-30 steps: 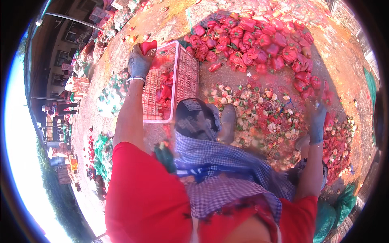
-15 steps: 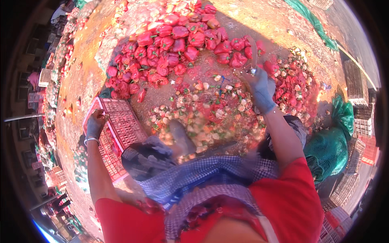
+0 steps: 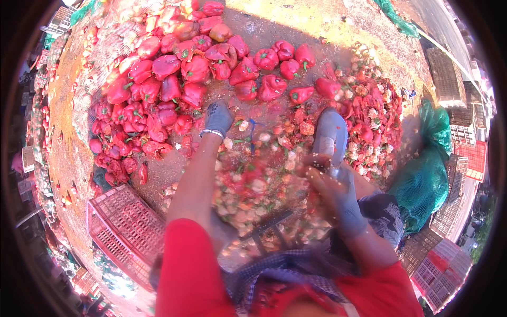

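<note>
My left hand, in a grey-blue glove with a pale band at the wrist, reaches to the near edge of a heap of red bell peppers. Its fingers point away from me and are partly hidden, so their grip does not show. Low over the scraps, my right hand, also gloved and blurred, is closed around a knife. The knife's blade overlaps my grey boot in the view. Cut pepper cores and seedy scraps cover the ground between my feet.
A pink plastic crate stands at my left. Red and pale pepper waste is piled on the right, with green netting nearer me. Stacked crates line the far right. Part of a low dark frame shows beneath me.
My left hand has left the crate's rim and moved right and forward to the peppers. My right hand has come down and nearer with the knife. The view has shifted too.
</note>
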`<state>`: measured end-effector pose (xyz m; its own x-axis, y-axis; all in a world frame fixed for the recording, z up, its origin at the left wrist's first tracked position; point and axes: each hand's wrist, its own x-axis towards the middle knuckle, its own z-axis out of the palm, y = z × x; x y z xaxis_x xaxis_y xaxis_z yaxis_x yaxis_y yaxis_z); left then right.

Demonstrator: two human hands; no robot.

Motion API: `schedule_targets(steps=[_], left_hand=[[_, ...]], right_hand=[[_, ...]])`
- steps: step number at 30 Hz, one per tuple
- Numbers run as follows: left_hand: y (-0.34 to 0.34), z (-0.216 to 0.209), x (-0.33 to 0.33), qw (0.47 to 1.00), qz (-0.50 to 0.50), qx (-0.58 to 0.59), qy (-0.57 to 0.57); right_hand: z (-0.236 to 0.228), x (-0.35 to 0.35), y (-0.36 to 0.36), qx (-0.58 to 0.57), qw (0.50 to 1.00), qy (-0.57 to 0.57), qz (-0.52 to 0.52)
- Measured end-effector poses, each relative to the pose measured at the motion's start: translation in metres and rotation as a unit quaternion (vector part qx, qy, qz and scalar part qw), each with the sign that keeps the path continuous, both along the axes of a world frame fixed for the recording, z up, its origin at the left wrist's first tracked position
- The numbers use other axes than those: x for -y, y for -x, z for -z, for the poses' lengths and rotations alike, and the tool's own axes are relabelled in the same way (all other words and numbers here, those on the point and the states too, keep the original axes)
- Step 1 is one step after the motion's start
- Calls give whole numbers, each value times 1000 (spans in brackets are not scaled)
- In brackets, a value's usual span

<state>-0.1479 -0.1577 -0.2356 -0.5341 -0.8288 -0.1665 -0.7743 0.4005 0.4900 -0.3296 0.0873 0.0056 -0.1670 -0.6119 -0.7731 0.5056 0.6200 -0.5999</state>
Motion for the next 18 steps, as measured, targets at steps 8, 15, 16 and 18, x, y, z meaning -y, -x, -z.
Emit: schedule_targets(steps=[8, 15, 16, 18], left_hand=[[80, 81, 36, 983, 89, 118, 107], [71, 79, 28, 979, 65, 194, 4], [63, 75, 18, 981, 58, 184, -7], [37, 70, -6, 989, -2, 129, -66]], right_hand=[[8, -4, -12, -89, 993, -77, 16], [15, -8, -14, -148, 989, -14, -20], [10, -7, -16, -102, 994, -30, 32], [24, -18, -20, -116, 993, 11, 34]])
